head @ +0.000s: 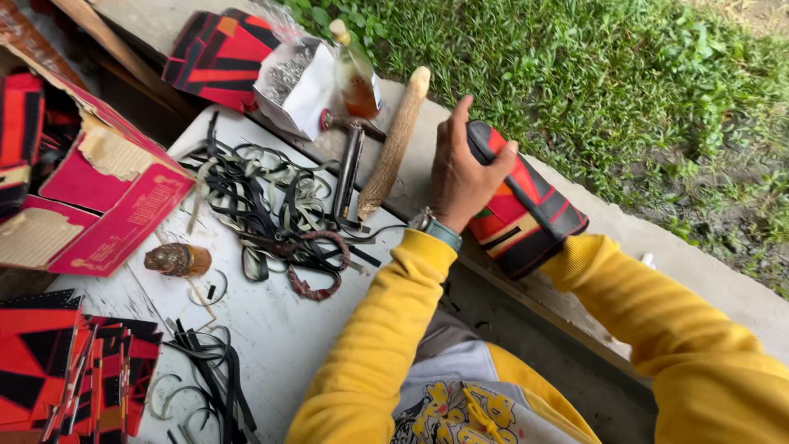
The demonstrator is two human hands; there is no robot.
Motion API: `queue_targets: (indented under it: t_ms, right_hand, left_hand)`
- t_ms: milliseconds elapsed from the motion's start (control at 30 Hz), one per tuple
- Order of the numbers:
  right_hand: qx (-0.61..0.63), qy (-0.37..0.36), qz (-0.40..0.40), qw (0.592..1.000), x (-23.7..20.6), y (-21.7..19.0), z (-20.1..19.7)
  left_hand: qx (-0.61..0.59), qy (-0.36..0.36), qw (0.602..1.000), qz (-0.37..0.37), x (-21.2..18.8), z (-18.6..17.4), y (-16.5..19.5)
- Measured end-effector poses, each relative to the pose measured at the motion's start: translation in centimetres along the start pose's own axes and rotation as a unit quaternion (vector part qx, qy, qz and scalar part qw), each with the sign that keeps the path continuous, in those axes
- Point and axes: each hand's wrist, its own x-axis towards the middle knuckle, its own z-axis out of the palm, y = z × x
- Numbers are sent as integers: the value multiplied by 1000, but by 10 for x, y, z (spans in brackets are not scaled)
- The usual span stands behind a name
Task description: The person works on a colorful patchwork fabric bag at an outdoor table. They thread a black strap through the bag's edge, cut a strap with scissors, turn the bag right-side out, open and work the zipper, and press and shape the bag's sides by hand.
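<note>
My left hand [460, 177], with a watch on its wrist, grips the top end of a red, black and orange patterned fabric piece [530, 214] that rests tilted on a concrete ledge [608, 222]. My right yellow sleeve [625, 288] reaches up to the lower end of that piece. My right hand is hidden behind or inside it. A long rough wooden stick [396, 140] lies just left of my left hand.
A white board [279, 321] carries a tangle of black strips [263, 197], a hammer [349, 160] and a small brown roll [177, 259]. A bottle of amber liquid [355, 74], a bag of nails [292, 82], a torn red box [107, 205] and stacked patterned pieces [66, 370] surround it. Grass [592, 74] lies beyond the ledge.
</note>
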Motion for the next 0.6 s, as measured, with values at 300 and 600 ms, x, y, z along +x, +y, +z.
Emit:
queue_targets:
  t_ms: [300,600]
  right_hand:
    - [6,-2,-10,1000,-1,3,-11]
    - [-83,21,-15,996,-27,17,4]
  left_hand:
    - [-17,-4,1000,-18,1,3,-10]
    - [15,-17,999,29,-5,11,-15]
